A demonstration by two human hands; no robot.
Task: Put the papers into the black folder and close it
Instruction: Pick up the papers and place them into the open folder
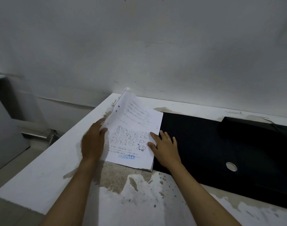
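Observation:
A stack of white printed papers (131, 136) with two punched holes and a blue "REJECTED" stamp lies on the table, its far end lifted and tilted. My left hand (92, 141) grips the stack's left edge. My right hand (165, 147) has thumb and forefinger on the stack's right edge, the other fingers spread over the black folder (213, 144). The folder lies open and flat to the right of the papers, with a round silver fastener (231, 166) on it and a raised black flap (247, 126) at the far right.
The white table (41, 175) has worn patches of bare brownish surface near the front. Its left edge drops off to the floor. A white wall (139, 46) rises right behind it. A grey cabinet (4, 119) stands at the far left.

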